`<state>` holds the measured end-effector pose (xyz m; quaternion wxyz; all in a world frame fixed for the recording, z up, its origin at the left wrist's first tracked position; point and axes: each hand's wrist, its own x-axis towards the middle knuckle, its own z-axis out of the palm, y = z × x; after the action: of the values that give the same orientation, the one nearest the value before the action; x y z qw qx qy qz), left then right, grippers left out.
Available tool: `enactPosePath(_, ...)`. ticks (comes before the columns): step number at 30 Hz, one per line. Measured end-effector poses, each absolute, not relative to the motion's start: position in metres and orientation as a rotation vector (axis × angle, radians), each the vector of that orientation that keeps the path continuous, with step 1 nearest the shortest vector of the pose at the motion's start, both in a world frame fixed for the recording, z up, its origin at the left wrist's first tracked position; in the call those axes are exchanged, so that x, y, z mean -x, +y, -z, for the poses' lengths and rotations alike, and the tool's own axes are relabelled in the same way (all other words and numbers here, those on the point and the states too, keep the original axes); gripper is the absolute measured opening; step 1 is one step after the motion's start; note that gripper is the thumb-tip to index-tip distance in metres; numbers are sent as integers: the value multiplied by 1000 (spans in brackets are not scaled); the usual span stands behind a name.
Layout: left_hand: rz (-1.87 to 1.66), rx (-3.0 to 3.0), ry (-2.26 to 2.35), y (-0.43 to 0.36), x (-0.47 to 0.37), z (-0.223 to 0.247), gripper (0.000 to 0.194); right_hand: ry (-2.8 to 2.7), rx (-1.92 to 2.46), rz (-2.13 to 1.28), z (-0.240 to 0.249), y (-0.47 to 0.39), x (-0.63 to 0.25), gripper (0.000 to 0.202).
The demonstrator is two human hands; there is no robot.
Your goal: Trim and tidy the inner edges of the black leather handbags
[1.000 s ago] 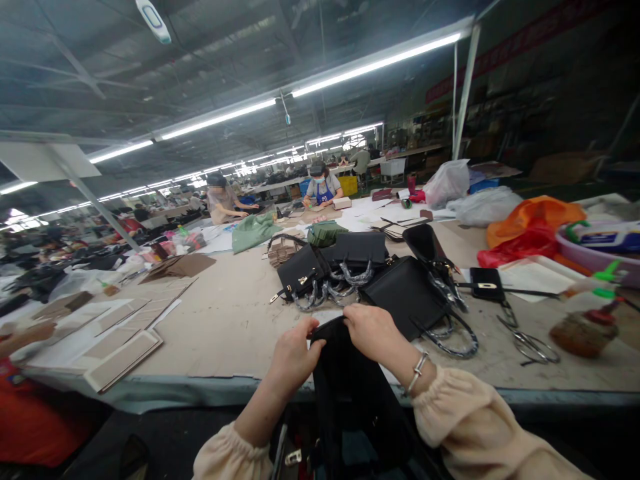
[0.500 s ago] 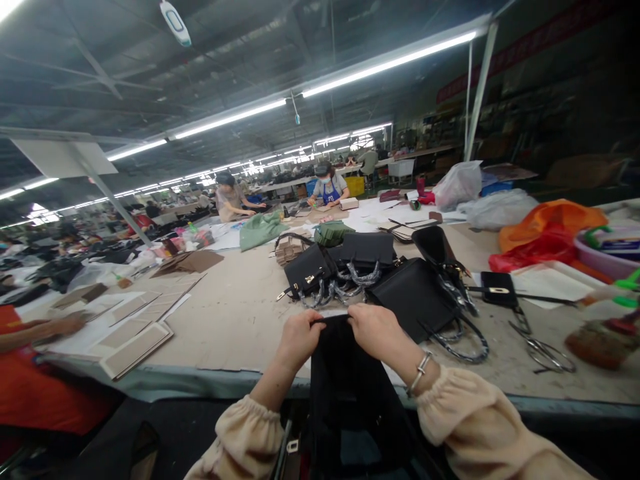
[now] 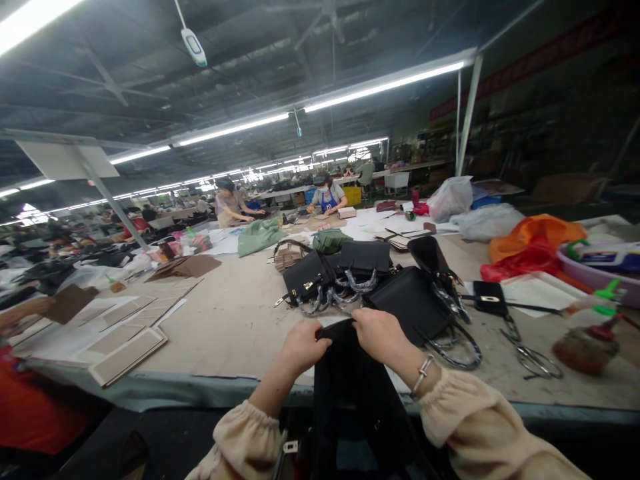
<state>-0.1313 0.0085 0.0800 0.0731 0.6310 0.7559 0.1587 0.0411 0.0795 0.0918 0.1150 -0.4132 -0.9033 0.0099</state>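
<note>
A black bag [image 3: 345, 387] hangs before me at the table's front edge, its top rim pulled between my hands. My left hand [image 3: 303, 347] pinches the left end of that rim between thumb and fingers. On the right end, my right hand [image 3: 380, 333] grips the same edge, with a metal bracelet at the wrist. Just beyond lie several black handbags [image 3: 367, 257] in a pile, their handles [image 3: 363, 283] wrapped in clear plastic. A larger black handbag [image 3: 413, 300] rests beside my right hand. The lower part of the held bag is dark and hard to make out.
Scissors [image 3: 537, 360] and a brush pot [image 3: 585, 347] lie to the right, near a purple basin [image 3: 600, 267]. Beige panels [image 3: 127, 357] are at the left, where a co-worker's hand [image 3: 23, 317] holds a brown piece [image 3: 73, 303]. Two people work across the table.
Both my hands still hold the rim; the left has dropped slightly and the rim now slants. The co-worker's hand at the left has moved further left and lifted a brown piece.
</note>
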Motion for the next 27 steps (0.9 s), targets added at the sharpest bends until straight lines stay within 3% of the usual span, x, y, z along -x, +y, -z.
enactPosePath(10, -348, -1973, 2425, 36, 117, -97, 17, -2552, 1212, -17, -109, 85, -56, 19)
enactPosePath(20, -286, -1967, 2399, 54, 121, -86, 28, -2472, 1286, -219, -91, 120, -59, 24)
enactPosePath(24, -323, -1929, 2444, 64, 121, -83, 18, -2427, 1247, -342, -84, 133, -64, 27)
enactPosePath(27, -396, -1929, 2458, 70, 120, -80, 24, -2376, 1165, -461, -74, 142, -68, 31)
